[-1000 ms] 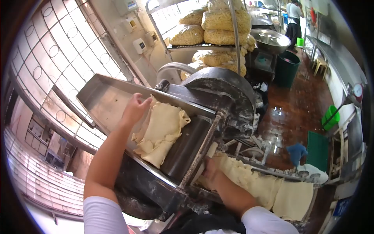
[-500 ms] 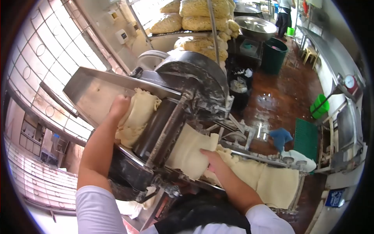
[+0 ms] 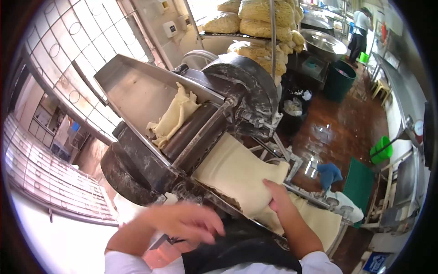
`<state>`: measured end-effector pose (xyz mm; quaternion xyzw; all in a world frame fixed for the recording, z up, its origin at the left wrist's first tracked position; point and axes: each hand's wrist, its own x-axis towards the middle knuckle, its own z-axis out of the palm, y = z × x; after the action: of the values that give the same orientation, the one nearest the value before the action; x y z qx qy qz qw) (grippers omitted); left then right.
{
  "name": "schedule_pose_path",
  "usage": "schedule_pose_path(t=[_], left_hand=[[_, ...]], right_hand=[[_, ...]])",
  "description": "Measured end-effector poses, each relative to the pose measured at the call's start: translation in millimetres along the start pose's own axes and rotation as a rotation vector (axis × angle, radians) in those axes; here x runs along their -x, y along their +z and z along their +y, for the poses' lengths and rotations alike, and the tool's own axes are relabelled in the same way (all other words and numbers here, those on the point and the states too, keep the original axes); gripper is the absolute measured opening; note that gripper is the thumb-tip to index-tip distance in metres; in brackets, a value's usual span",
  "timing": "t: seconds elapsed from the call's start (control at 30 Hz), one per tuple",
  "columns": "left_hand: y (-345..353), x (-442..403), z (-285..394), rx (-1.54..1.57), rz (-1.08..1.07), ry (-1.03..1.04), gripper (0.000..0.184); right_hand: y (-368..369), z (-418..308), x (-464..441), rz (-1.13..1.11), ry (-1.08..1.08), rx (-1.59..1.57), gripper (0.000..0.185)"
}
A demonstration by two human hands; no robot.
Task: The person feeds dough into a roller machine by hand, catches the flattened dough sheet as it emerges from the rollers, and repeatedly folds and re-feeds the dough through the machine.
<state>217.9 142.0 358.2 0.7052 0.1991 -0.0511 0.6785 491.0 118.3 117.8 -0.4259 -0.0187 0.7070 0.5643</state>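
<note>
A dough sheet (image 3: 237, 171) comes out below the rollers of a dark, floury machine (image 3: 146, 169). Its far end is pinched by my right hand (image 3: 278, 196), thumb on top. My left hand (image 3: 191, 222), blurred, is in front of my apron with its fingers apart and nothing in them. Up in the metal hopper (image 3: 132, 86), a crumpled dough piece (image 3: 175, 116) lies against the dark roller (image 3: 189, 130). More flat dough (image 3: 319, 221) rests beneath and beyond the held sheet, at the lower right.
Bags of yellow noodles (image 3: 264, 20) fill a rack behind the machine. A dark green bin (image 3: 340, 82), a metal bowl (image 3: 324, 43), a bright green bucket (image 3: 381, 150) and a blue cloth (image 3: 329, 175) are to the right. A person (image 3: 359, 34) stands far back.
My left hand has left the hopper and come back towards my body. The sheet below the rollers has lengthened, drawn right by my right hand, while the dough in the hopper has shrunk.
</note>
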Motion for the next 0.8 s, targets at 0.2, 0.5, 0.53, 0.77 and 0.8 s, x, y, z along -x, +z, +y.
schedule_pose_path(t=[0.2,0.5,0.53,0.77,0.8], left_hand=[[27.5,-92.1,-257.1,0.726,0.646,-0.460,0.028],[-73.9,-160.5,-364.1,1.639,0.951,0.259,0.035],[-78.2,-165.9,-369.0,1.649,0.976,0.282,0.035],[-100.9,-172.1,-377.8,1.656,1.091,0.361,0.036],[-103.5,-171.8,-378.0,1.654,1.100,0.371,0.036]], right_hand=[[-19.2,-27.2,41.0,0.020,-0.027,0.033,0.042],[-3.0,-75.0,130.9,0.165,-0.128,0.258,0.051],[-3.2,-79.1,138.6,0.177,-0.120,0.271,0.052],[-6.7,-100.9,177.7,0.247,-0.179,0.338,0.059],[-7.4,-102.9,180.6,0.259,-0.202,0.342,0.059]])
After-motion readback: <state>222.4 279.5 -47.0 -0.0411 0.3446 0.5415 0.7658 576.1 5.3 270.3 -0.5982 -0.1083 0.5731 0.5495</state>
